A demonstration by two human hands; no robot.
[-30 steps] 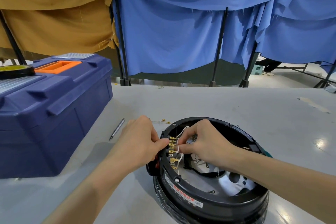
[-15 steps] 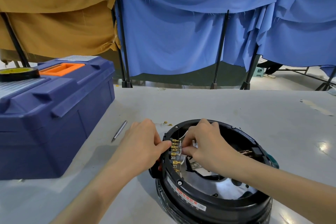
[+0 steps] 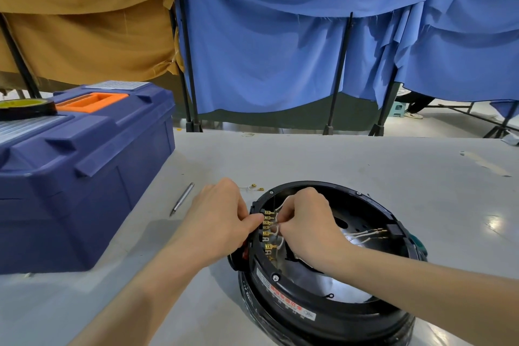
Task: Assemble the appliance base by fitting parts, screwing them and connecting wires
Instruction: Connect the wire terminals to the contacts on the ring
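The round black appliance base [image 3: 331, 314] lies open side up on the grey table. A row of brass terminals [image 3: 268, 230] runs down the inside of its left wall. My left hand [image 3: 222, 219] grips the outer left rim, thumb pressed by the terminals. Inside the base, my right hand [image 3: 306, 222] pinches a white wire [image 3: 276, 229] at one of the upper terminals. More white wires with brass ends [image 3: 368, 234] lie loose toward the right wall.
A blue toolbox [image 3: 75, 174] with an orange handle stands at the left, a tape roll [image 3: 26, 107] on its lid. A metal screwdriver bit [image 3: 182, 202] and small brass parts [image 3: 257, 187] lie on the table behind my left hand. Blue and tan curtains hang behind.
My right hand has shifted slightly up along the terminal row with the white wire. The left hand keeps its hold on the rim.
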